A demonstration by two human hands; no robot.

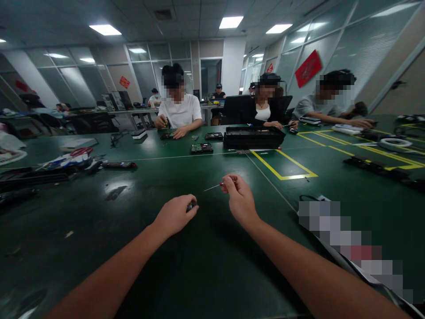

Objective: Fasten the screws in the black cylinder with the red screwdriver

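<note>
In the middle of the head view, my left hand [175,212] is closed around a small dark, shiny object [191,206]. Most of that object is hidden by my fingers, so its kind does not show. My right hand [241,199] pinches a screwdriver [212,188] by its handle, which has a red part near the shaft. The thin metal shaft points left, its tip above and to the right of my left hand, apart from the dark object. Both hands are low over the green table [199,283].
A black tray [255,139] and a circuit-board device [201,148] are across the table, near co-workers' hands. A dark cylindrical tool [119,165] lies left among clutter. Yellow tape [295,177] marks the right side. A partly blurred sheet [352,248] lies beside my right forearm.
</note>
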